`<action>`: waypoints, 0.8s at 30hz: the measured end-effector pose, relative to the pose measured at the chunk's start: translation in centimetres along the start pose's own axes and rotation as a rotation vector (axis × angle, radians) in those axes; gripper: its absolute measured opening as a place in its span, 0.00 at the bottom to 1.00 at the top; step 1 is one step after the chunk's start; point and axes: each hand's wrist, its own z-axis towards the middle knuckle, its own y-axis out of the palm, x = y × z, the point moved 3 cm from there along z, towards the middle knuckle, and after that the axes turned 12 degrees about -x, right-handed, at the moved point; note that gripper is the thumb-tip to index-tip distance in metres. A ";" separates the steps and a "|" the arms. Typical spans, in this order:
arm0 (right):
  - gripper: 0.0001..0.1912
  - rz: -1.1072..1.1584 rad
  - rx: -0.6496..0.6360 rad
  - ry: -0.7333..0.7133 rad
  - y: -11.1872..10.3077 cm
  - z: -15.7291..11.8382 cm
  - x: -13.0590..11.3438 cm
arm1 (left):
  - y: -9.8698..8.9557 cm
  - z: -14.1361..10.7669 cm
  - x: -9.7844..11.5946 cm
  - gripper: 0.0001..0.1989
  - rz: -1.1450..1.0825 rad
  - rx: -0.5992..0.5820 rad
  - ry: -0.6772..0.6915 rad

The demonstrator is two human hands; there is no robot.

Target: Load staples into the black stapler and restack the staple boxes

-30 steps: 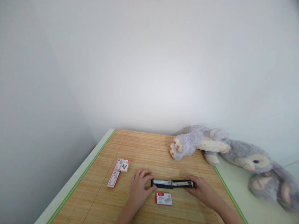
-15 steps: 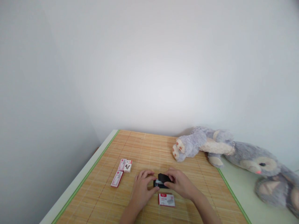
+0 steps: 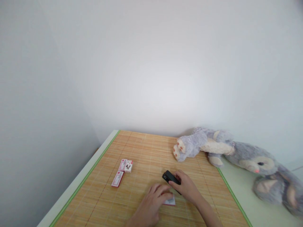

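My right hand (image 3: 186, 186) grips a black stapler (image 3: 170, 177), which is closed and lies at a slant, front end toward the far left. The thumb is on its near side and the fingers are on its far side. Nearer to me, my left hand (image 3: 153, 201) is bent over a small white-and-red staple box (image 3: 170, 201), with its fingertips closed on it. Most of that box is hidden beneath the fingers.
Several small boxes lie together on the left: a red-and-white box (image 3: 117, 178), another red-and-white box (image 3: 122, 164) and a white box with a clip picture (image 3: 128, 166). A grey plush toy (image 3: 251, 157) stretches along the right side. A bamboo mat (image 3: 142, 148) covers the table.
The stapler's raised top has come down, and my right hand has turned it to a slant. My left hand has left the stapler and moved nearer, onto the staple box.
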 end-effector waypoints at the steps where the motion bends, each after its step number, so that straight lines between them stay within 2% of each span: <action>1: 0.11 0.017 0.005 0.010 0.1 0.0 0.3 | 0.1 0.3 0.8 0.42 0.011 -0.049 0.048; 4: 0.14 0.057 0.015 0.032 0.3 -0.4 1.0 | -0.3 0.9 1.4 0.41 0.013 -0.090 0.058; 9: 0.20 0.162 0.043 0.066 1.1 -1.6 2.0 | -2.5 0.2 -1.7 0.38 -0.024 -0.018 -0.207; 11: 0.22 0.262 0.060 0.065 2.2 -2.1 1.8 | -2.8 0.1 -2.7 0.36 -0.045 0.003 -0.251; 15: 0.26 0.516 0.069 0.066 5.3 -2.7 0.5 | -2.2 0.8 -3.0 0.36 -0.087 0.011 -0.234; 19: 0.28 0.644 0.129 0.107 7.3 -2.8 -0.3 | -1.3 1.2 -2.8 0.37 -0.128 0.039 -0.234; 21: 0.30 0.698 0.157 0.118 7.7 -3.0 -0.1 | -1.2 0.5 -3.3 0.40 -0.149 0.087 -0.228; 22: 0.30 0.725 0.164 0.122 7.8 -3.2 0.0 | -1.4 -0.2 -3.9 0.38 -0.140 0.143 -0.243; 24: 0.31 0.763 0.179 0.134 7.9 -3.6 0.3 | -2.5 -2.5 -5.9 0.26 -0.058 0.334 -0.351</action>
